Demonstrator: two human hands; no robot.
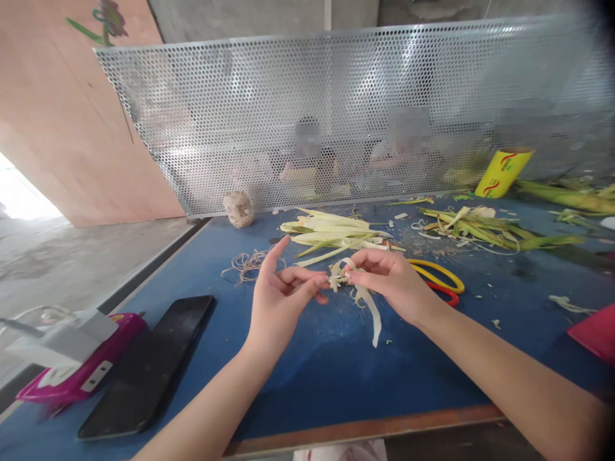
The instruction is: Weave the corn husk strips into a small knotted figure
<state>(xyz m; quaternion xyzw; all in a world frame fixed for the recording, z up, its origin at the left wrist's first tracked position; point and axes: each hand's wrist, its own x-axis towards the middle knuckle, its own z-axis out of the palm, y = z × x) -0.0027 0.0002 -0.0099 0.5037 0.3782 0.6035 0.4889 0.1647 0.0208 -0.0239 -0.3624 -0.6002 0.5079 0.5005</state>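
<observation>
My left hand pinches the left end of a small pale piece between thumb and fingertips, with its index finger raised. From the other side, my right hand grips a pale corn husk strip, which loops up at the top and dangles below the fingers. Both hands meet just above the blue table. Scissors with yellow and red handles lie behind my right hand, their blades hidden. Beyond my hands lies a pile of pale green husk leaves. A loose tangle of thin brown string sits left of it.
A black phone and a magenta power strip with a white plug lie on the left. A twine ball stands by the perforated metal screen; people sit behind it. More husks and a yellow tube are at right.
</observation>
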